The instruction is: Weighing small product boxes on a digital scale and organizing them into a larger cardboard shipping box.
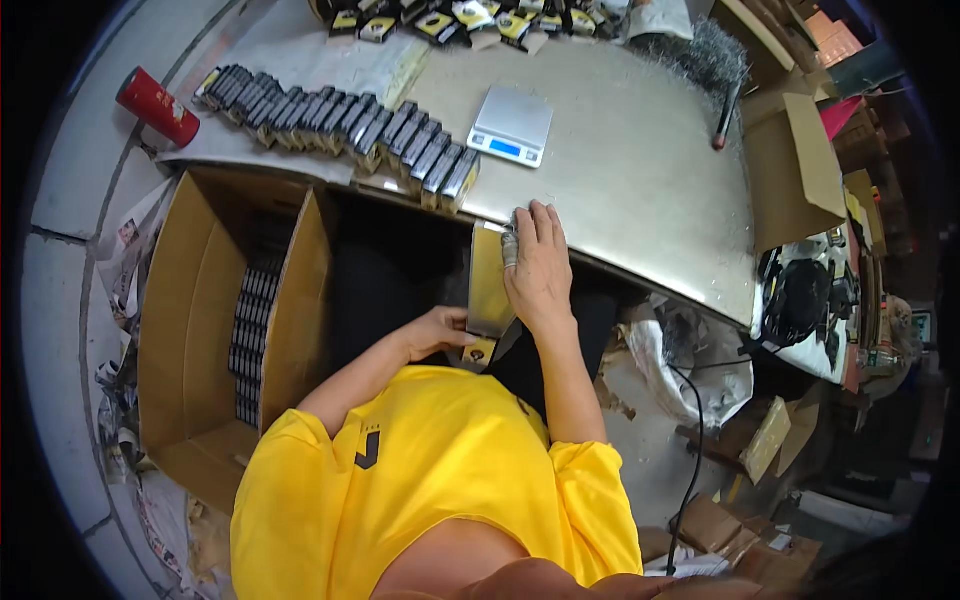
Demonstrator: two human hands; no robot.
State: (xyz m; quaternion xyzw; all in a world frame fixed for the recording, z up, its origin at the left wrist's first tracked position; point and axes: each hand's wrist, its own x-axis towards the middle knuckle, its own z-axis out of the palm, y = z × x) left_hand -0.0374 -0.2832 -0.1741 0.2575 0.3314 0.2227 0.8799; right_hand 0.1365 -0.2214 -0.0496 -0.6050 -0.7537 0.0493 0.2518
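Observation:
A long, shiny yellowish block stands in front of me between my lap and the table edge; I cannot make out whether it is one piece or a row of small boxes. At its near end is a small yellow-and-black box. The fingers of my left hand close on this small box. My right hand lies along the block's right side, fingers stretched out toward the metal tabletop. One of its fingers has a grey wrapping. Part of the block is hidden by my right hand.
Left of me stands an open cardboard carton with stacked dark packs inside. Several small dark boxes line the table's near edge, beside a digital scale. A red canister stands far left. Steel wool lies far right.

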